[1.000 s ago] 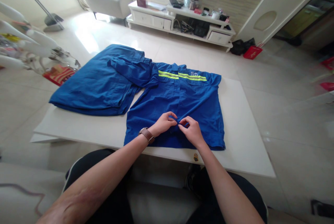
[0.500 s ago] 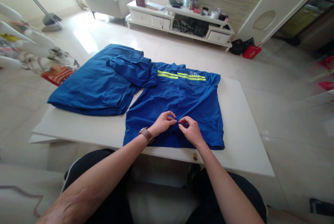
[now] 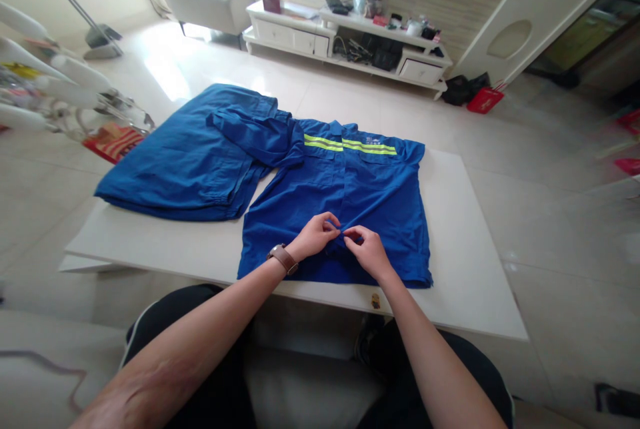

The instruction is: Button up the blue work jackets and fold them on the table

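Note:
A blue work jacket with a yellow and grey reflective stripe across its chest lies spread on the white table. My left hand, with a brown-strapped watch on its wrist, pinches the cloth at the jacket's front, low on the middle line. Close beside it on the right, my right hand pinches the same front. The fingertips nearly meet, and any small fastener between them is too small to make out. Left of the jacket is a folded blue garment, with a sleeve lying over it.
The white table bears a small sticker at its near edge. Beyond it stands a low white cabinet with assorted items. A rack with white rods is at the left, and a red bag is on the floor at the back right.
The whole view has shifted slightly. My right hand's fingers have drawn a little closer together; both hands stay at the same place on the jacket front.

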`<control>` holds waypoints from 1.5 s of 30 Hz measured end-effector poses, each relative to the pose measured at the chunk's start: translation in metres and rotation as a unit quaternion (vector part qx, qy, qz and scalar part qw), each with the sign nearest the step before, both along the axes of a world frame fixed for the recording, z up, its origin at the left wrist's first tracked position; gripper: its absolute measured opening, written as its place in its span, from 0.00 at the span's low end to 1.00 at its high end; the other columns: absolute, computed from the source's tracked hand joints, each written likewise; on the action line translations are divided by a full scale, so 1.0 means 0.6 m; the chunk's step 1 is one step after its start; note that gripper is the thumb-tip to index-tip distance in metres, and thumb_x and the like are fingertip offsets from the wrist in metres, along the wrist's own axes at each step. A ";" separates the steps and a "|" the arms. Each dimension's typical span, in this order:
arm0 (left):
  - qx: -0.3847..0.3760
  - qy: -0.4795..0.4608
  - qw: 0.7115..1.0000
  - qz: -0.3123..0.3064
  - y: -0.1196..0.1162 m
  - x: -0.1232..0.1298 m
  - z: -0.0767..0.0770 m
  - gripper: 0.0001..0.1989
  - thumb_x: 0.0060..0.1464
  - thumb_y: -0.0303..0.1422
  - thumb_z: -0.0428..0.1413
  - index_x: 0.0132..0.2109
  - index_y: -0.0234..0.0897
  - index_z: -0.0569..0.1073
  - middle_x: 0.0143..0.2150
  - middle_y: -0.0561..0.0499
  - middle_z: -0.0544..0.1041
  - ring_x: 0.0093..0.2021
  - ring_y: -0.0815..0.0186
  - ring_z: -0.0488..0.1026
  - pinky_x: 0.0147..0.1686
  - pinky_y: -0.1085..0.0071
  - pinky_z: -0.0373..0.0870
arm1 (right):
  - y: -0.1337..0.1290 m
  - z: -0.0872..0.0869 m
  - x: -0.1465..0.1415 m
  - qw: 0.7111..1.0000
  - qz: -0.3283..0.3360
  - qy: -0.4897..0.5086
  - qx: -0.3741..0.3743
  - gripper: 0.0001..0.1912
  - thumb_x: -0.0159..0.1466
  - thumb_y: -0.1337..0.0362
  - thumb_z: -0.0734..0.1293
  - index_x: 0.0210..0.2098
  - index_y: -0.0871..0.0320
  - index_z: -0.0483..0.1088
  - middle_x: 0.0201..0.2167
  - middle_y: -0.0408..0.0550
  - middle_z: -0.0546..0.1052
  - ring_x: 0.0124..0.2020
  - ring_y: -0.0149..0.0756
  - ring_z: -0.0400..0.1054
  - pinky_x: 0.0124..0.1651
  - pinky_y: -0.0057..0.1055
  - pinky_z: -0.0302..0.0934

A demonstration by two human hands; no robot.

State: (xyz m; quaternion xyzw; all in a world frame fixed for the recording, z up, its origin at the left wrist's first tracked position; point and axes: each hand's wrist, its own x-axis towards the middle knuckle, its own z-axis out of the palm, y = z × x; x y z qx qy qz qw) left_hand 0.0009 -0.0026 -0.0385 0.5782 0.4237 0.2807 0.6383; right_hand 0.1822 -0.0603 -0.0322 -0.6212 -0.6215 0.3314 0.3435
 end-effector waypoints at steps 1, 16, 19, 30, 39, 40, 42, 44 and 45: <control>-0.001 0.001 1.000 0.001 0.000 0.000 0.000 0.13 0.51 0.38 0.62 0.41 0.35 0.73 0.25 0.55 0.76 0.23 0.73 0.65 0.24 0.76 0.56 | -0.001 0.002 0.000 1.000 0.012 -0.008 0.007 0.08 0.63 0.62 0.68 0.37 0.56 0.79 0.36 0.48 0.82 0.35 0.37 0.73 0.39 0.33 0.66; 0.006 -0.005 1.000 -0.027 0.002 -0.003 0.012 0.13 0.49 0.33 0.61 0.43 0.36 0.72 0.26 0.56 0.76 0.25 0.72 0.68 0.26 0.77 0.58 | -0.003 0.009 0.005 0.998 0.019 -0.041 0.053 0.07 0.62 0.68 0.68 0.35 0.54 0.80 0.35 0.46 0.82 0.35 0.38 0.74 0.38 0.33 0.63; 0.018 -0.006 0.999 -0.033 0.004 -0.001 0.009 0.12 0.50 0.33 0.59 0.43 0.35 0.73 0.26 0.55 0.76 0.26 0.71 0.68 0.27 0.76 0.59 | -0.004 0.009 0.004 0.998 0.013 -0.042 0.049 0.07 0.61 0.68 0.67 0.35 0.54 0.79 0.34 0.46 0.81 0.35 0.37 0.73 0.38 0.33 0.64; 0.049 0.028 0.997 -0.044 -0.004 -0.007 0.015 0.10 0.54 0.33 0.57 0.44 0.36 0.71 0.26 0.56 0.75 0.23 0.72 0.65 0.24 0.76 0.57 | -0.004 0.010 -0.004 0.999 0.021 -0.011 0.025 0.05 0.60 0.64 0.68 0.35 0.55 0.76 0.33 0.45 0.79 0.32 0.35 0.69 0.39 0.33 0.64; 0.117 0.077 0.989 -0.042 -0.008 -0.005 0.024 0.08 0.57 0.30 0.56 0.45 0.38 0.71 0.31 0.54 0.78 0.29 0.70 0.70 0.30 0.74 0.63 | -0.006 0.008 -0.004 1.000 0.012 -0.011 0.020 0.04 0.58 0.64 0.69 0.33 0.56 0.75 0.32 0.45 0.79 0.32 0.35 0.69 0.38 0.32 0.63; 0.118 0.079 0.989 -0.042 -0.008 -0.004 0.024 0.09 0.57 0.30 0.56 0.46 0.38 0.71 0.32 0.54 0.78 0.29 0.70 0.70 0.31 0.74 0.63 | -0.006 0.009 -0.004 1.000 0.011 -0.011 0.019 0.04 0.58 0.64 0.69 0.33 0.56 0.75 0.32 0.45 0.78 0.32 0.35 0.69 0.38 0.32 0.63; 0.120 0.079 0.989 -0.038 -0.008 -0.005 0.023 0.11 0.56 0.30 0.56 0.47 0.39 0.70 0.33 0.54 0.78 0.30 0.69 0.71 0.32 0.73 0.65 | -0.006 0.009 -0.005 1.000 0.011 -0.010 0.018 0.04 0.58 0.64 0.68 0.32 0.56 0.75 0.31 0.45 0.78 0.32 0.35 0.69 0.37 0.32 0.63; 0.124 0.080 0.989 -0.034 -0.008 -0.005 0.022 0.12 0.56 0.30 0.57 0.48 0.39 0.70 0.34 0.54 0.78 0.31 0.69 0.71 0.33 0.72 0.66 | -0.006 0.011 -0.005 1.000 0.014 -0.008 0.017 0.03 0.58 0.65 0.68 0.32 0.56 0.74 0.31 0.45 0.78 0.31 0.36 0.69 0.37 0.32 0.63; 0.126 0.081 0.988 -0.033 -0.007 -0.006 0.022 0.12 0.55 0.30 0.57 0.48 0.39 0.70 0.34 0.54 0.78 0.31 0.68 0.72 0.34 0.72 0.66 | -0.006 0.011 -0.006 1.000 0.015 -0.006 0.017 0.03 0.58 0.65 0.68 0.32 0.56 0.74 0.31 0.45 0.78 0.32 0.36 0.69 0.37 0.32 0.63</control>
